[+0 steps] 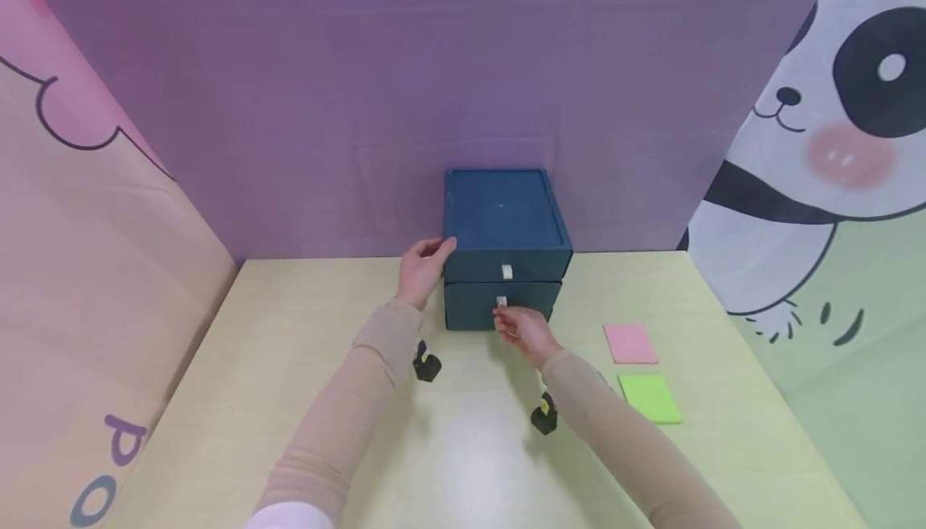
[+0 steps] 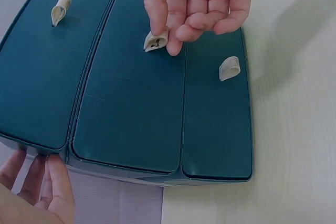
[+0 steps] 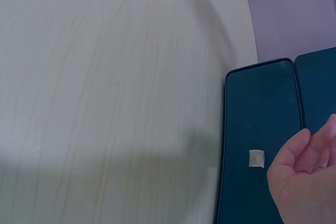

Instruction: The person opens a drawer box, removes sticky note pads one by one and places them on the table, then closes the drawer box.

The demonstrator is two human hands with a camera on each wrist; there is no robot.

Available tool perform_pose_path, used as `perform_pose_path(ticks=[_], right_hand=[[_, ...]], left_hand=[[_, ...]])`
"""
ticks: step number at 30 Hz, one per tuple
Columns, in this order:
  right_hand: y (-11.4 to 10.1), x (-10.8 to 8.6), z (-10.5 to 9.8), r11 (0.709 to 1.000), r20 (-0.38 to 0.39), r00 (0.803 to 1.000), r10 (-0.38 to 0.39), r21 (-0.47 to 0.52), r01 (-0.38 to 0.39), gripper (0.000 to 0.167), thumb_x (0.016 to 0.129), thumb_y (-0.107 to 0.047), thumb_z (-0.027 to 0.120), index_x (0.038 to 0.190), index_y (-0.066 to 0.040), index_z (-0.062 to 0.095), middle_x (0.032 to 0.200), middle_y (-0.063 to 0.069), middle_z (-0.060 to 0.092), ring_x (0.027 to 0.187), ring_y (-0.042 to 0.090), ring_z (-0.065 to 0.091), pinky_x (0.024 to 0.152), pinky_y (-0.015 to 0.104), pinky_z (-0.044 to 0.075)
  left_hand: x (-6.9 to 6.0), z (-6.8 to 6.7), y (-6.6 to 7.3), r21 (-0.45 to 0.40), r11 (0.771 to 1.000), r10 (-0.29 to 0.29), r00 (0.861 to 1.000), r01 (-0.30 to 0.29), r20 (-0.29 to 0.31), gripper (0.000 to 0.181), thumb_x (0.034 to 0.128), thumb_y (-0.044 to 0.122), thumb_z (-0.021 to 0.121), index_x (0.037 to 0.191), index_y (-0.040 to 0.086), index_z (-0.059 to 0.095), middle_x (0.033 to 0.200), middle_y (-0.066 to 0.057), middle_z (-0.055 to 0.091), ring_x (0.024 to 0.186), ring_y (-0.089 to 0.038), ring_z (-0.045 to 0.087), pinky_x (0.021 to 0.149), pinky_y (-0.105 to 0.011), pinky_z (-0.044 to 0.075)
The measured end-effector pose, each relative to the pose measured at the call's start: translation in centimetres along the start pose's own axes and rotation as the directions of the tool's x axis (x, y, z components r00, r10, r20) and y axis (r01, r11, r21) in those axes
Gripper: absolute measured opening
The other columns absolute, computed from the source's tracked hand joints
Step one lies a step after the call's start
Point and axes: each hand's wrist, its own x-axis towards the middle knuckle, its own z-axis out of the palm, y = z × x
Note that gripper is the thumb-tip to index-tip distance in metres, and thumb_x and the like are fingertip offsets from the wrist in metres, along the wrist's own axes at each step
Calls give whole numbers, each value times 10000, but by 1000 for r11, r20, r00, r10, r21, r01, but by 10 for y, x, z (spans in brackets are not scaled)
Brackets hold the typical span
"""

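Observation:
A dark blue-green drawer cabinet [image 1: 499, 207] with three drawers stands against the back wall; each drawer front bears a pale pull tab. My left hand [image 1: 423, 270] braces the cabinet's upper left side, its fingers fairly straight against the edge in the left wrist view. At the middle drawer [image 2: 128, 103], my right hand [image 1: 526, 331] pinches the pull tab [image 2: 156, 41] between thumb and fingertip. Every drawer looks closed. Above is the top drawer's tab [image 1: 507, 272]; the bottom drawer's tab [image 2: 229, 68] shows in the left wrist view but is hidden from the head view.
To the right on the pale wooden table [image 1: 304, 400] lie a pink sticky-note pad [image 1: 631, 343] and a green one [image 1: 651, 398]. A black wrist-worn device [image 1: 427, 363] hangs under each forearm. Purple cloth [image 1: 362, 103] covers the wall behind; printed panels flank the table.

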Motion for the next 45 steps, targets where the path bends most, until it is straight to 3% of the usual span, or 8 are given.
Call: perform_pose_path(ticks=[10,25,36,45], right_hand=[[-3,3,0,1000,-20,1000,18,15,-17,310,975,-137,477,1154,104,554,814,-6,626,716,63,562,810,267,501],[-3,6,0,1000,-33,999,18,2,-18,332,973,-142,480,1177,112,547,818,-15,634,717,49,572,905,331,492],[-3,5,0,1000,-28,999,21,1,-21,329,977,-136,475,1179,115,539,807,-19,625,701,51,561,841,278,505],[-2,3,-2,1000,-19,1000,14,-4,-14,347,988,-160,472,1194,112,534,805,-33,625,729,62,571,867,293,500]], left_hand=[[0,1,1,14,1000,0,1000,0,-8,463,875,396,656,1236,112,603,1209,-84,584,1108,-234,555,953,-401,492],[-3,1,2,18,1000,2,1000,-2,-10,453,880,396,649,1227,108,605,1207,-87,585,1104,-239,553,954,-402,489],[-3,1,1,8,1000,2,1000,-2,-7,445,881,398,647,1221,112,609,1199,-83,582,1087,-234,551,955,-400,488],[-4,1,1,16,1000,5,1000,-5,-10,459,880,410,644,1230,115,605,1205,-81,582,1099,-234,553,951,-395,490]])
